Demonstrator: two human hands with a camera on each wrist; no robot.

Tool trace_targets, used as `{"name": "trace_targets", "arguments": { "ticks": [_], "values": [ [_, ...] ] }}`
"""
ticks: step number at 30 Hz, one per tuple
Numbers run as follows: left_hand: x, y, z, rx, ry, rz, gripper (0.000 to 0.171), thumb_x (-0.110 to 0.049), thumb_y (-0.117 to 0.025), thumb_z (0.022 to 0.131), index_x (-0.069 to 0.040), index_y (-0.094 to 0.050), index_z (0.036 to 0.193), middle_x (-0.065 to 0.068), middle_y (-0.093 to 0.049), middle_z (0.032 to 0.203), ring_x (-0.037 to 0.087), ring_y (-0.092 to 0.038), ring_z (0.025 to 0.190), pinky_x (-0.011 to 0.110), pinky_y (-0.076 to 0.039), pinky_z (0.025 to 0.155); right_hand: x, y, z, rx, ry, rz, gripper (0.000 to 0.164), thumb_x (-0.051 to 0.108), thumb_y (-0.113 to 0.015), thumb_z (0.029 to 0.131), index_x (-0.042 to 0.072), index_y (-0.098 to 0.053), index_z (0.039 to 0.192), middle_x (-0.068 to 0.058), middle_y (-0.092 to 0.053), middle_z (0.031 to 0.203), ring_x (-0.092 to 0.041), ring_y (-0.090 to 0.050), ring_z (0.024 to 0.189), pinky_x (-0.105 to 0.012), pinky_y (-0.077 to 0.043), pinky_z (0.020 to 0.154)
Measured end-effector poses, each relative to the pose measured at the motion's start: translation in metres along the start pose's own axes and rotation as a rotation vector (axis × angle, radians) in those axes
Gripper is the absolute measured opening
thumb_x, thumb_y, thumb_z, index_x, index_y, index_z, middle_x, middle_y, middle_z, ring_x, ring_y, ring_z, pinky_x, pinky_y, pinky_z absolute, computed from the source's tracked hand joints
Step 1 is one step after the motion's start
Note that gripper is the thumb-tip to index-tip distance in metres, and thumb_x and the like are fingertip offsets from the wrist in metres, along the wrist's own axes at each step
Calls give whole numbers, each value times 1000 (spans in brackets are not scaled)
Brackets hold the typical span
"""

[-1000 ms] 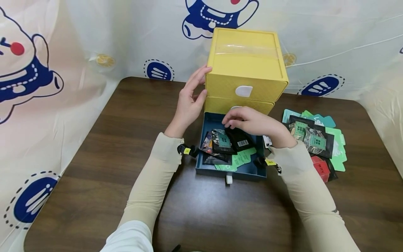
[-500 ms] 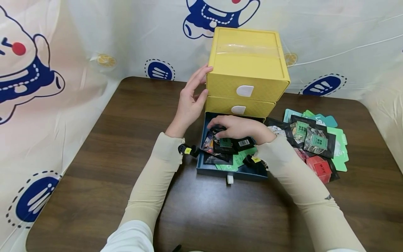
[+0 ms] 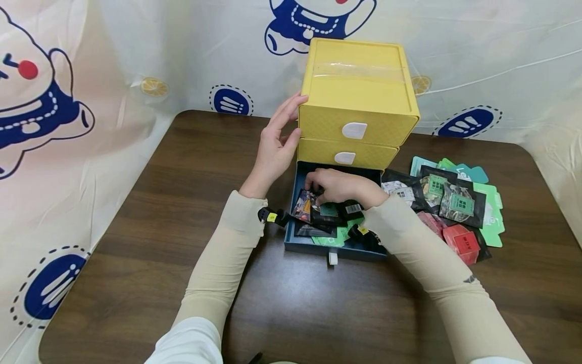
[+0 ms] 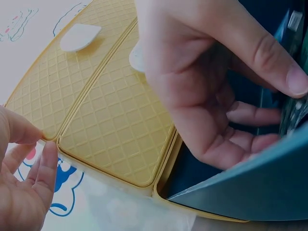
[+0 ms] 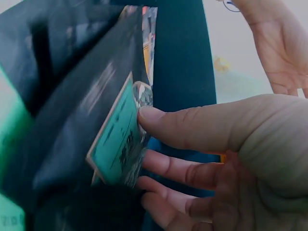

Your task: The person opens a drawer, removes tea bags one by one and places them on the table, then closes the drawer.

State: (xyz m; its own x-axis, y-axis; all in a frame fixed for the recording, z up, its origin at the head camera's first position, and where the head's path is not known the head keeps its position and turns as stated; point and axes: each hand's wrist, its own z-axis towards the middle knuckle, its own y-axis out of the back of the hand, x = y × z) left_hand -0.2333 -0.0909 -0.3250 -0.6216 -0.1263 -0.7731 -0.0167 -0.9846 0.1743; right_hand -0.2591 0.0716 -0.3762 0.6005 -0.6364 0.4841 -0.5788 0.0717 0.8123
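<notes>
My left hand rests against the left side of a yellow drawer box, its fingers fairly straight. The bottom drawer, blue inside with a white pull tab, is pulled out. Over that drawer, my right hand pinches a black packet with a green label; in the right wrist view the thumb lies on the near face and the fingers are behind its edge. Beside it lie a packet with a colourful picture, another dark packet and green packets.
Right of the box, a loose pile holds black packets with green labels, green packets, red packets and a black packet with a white label. All stand on a brown wooden table. A printed white curtain hangs behind.
My right hand has moved left and slightly down over the drawer, from above the black packet with a barcode to the green-labelled packet, which it now grips. The left hand has stayed put.
</notes>
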Motion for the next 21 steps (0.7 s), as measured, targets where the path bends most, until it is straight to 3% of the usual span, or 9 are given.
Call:
{"name": "trace_targets", "arguments": {
  "ticks": [12, 15, 21],
  "values": [
    [0, 1, 0, 1, -6, -9, 42, 11, -50, 88, 2, -46, 129, 15, -36, 142, 20, -49, 106, 48, -53, 75, -5, -2, 4, 8, -61, -7, 15, 5, -65, 83, 7, -57, 96, -7, -56, 82, -21, -49, 74, -34, -43, 66],
    [0, 1, -1, 2, -6, -7, 42, 10, -50, 88, 2, -46, 129, 16, -36, 142, 20, -48, 106, 48, -53, 75, -5, -2, 3, -5, -42, 9, 7, 3, -63, 84, 7, -59, 88, -6, -56, 77, -19, -49, 70, -32, -43, 64],
    [0, 1, 0, 3, -10, -5, 43, 12, -49, 87, 2, -46, 129, 17, -36, 141, 19, -48, 106, 49, -53, 75, -8, -1, 3, -78, 74, 83, 8, 0, -58, 85, 7, -59, 82, -4, -56, 74, -18, -49, 66, -31, -43, 61]
  ]
}}
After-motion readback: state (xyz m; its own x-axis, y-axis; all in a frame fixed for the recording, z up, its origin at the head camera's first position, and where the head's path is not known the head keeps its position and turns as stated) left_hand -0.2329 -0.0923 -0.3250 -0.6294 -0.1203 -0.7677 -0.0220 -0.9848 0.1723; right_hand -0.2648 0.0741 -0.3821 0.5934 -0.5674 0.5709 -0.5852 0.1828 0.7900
